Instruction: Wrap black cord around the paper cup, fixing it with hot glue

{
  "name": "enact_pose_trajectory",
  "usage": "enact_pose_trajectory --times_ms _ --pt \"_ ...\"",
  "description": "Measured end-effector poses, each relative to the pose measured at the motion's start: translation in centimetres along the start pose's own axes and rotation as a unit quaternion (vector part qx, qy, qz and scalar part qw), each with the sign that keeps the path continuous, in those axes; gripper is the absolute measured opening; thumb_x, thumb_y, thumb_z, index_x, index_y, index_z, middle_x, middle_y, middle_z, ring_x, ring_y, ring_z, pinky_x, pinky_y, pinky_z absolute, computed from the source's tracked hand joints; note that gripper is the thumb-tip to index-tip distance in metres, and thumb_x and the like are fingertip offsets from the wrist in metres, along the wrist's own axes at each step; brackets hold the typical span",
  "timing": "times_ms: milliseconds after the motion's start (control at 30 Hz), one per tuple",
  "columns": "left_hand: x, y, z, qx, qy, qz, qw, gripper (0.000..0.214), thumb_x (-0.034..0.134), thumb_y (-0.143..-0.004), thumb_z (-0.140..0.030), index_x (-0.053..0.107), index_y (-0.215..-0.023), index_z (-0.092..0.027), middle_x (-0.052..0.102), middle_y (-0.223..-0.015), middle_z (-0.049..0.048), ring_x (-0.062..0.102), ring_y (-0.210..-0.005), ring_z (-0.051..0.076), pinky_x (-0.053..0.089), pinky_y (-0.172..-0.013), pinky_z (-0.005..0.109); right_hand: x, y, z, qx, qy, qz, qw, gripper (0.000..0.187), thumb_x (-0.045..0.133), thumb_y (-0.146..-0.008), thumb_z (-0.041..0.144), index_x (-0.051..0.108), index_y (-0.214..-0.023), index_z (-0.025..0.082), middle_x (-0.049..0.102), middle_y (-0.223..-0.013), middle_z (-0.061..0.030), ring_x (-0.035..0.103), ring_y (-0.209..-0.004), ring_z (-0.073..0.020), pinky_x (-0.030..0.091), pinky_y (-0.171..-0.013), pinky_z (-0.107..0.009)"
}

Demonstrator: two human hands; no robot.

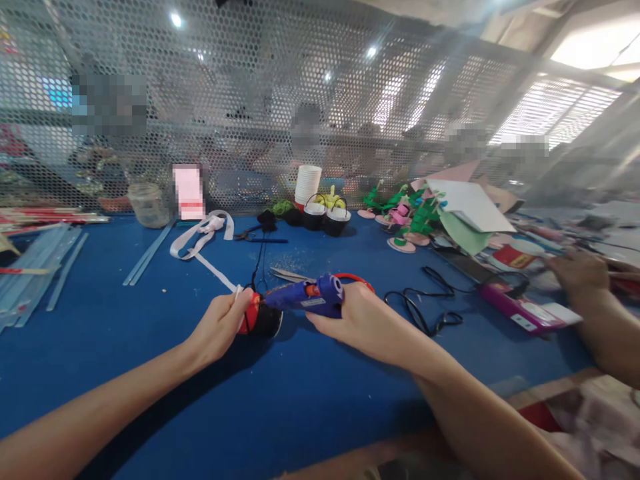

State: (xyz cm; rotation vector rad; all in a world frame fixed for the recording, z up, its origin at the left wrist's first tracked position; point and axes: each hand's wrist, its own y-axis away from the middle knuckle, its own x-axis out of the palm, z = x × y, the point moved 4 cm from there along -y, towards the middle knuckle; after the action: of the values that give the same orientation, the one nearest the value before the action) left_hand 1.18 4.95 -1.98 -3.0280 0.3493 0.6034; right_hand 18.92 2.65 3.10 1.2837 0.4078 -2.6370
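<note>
My left hand (221,325) is closed around a small black and red pot-shaped piece (261,321) lying on the blue table (150,347), with a white ribbon (203,243) running from under its fingers to the back. My right hand (357,317) grips a blue glue gun (310,297), whose nozzle touches the red rim of the piece. Scissors with a red handle (300,275) lie just behind the gun.
Black mini buckets (325,217), stacked white cups (307,185) and a glass jar (149,204) stand by the mesh screen. Green and pink craft pieces (407,217), paper sheets and a black cord (425,310) lie right. Another person's hand (580,270) reaches in at right. Clear strips (35,267) lie left.
</note>
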Motion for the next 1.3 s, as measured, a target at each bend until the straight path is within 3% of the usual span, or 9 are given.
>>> enact_pose_trajectory --times_ms 167,433,667,833,967,1300 --pt "0.0 -0.1 0.2 0.0 0.005 0.01 1.0 0.04 0.029 -0.076 -0.046 0.044 -0.054 -0.016 0.03 -0.048 -0.0051 0.026 -0.046 0.009 0.021 -0.045 0.022 0.1 0.2 0.1 0.008 0.006 0.009 1.0 0.016 0.049 -0.064 0.025 0.039 -0.054 0.017 0.028 -0.041 0.0075 0.022 -0.036 -0.0037 0.02 -0.031 -0.015" --pt "0.0 -0.2 0.2 0.001 0.018 0.017 1.0 0.039 0.028 -0.076 -0.047 0.038 -0.054 -0.017 0.027 -0.049 -0.0055 0.023 -0.047 0.008 0.02 -0.045 0.021 0.1 0.5 0.7 -0.046 0.025 -0.003 0.999 0.026 0.048 -0.064 0.019 0.027 -0.049 0.018 0.027 -0.04 0.0077 0.019 -0.037 -0.003 0.018 -0.032 -0.016" --pt "0.1 -0.1 0.1 0.0 0.024 0.014 1.0 0.04 0.029 -0.076 -0.047 0.039 -0.053 -0.016 0.027 -0.049 -0.0055 0.023 -0.047 0.008 0.019 -0.045 0.021 0.3 0.6 0.9 -0.048 0.027 0.02 0.998 0.02 0.048 -0.064 0.019 0.033 -0.051 0.017 0.03 -0.042 0.0073 0.023 -0.039 -0.0039 0.021 -0.034 -0.016" --pt "0.1 -0.3 0.3 -0.005 0.019 0.008 1.0 0.04 0.029 -0.076 -0.047 0.04 -0.054 -0.016 0.027 -0.049 -0.0058 0.022 -0.047 0.008 0.019 -0.045 0.021 0.1 0.6 0.9 -0.041 0.026 -0.008 0.999 0.022 0.048 -0.064 0.019 0.031 -0.049 0.018 0.03 -0.042 0.0074 0.023 -0.038 -0.0037 0.021 -0.035 -0.017" --pt "0.1 -0.3 0.3 -0.007 0.031 0.011 0.999 0.041 0.029 -0.076 -0.048 0.039 -0.054 -0.016 0.028 -0.049 -0.0056 0.024 -0.047 0.008 0.02 -0.045 0.021 0.4 0.7 0.9 -0.046 0.023 0.026 0.998 0.021 0.048 -0.064 0.018 0.032 -0.05 0.017 0.03 -0.041 0.0076 0.022 -0.038 -0.0036 0.02 -0.034 -0.017" --pt "0.0 -0.2 0.1 -0.009 0.041 -0.001 0.999 0.041 0.03 -0.075 -0.047 0.041 -0.052 -0.016 0.031 -0.046 -0.0056 0.026 -0.045 0.008 0.022 -0.044 0.021 0.5 0.8 1.2 -0.054 0.0 0.032 0.998 0.02 0.049 -0.063 0.016 0.034 -0.05 0.016 0.034 -0.043 0.0072 0.025 -0.04 -0.0033 0.023 -0.036 -0.016"
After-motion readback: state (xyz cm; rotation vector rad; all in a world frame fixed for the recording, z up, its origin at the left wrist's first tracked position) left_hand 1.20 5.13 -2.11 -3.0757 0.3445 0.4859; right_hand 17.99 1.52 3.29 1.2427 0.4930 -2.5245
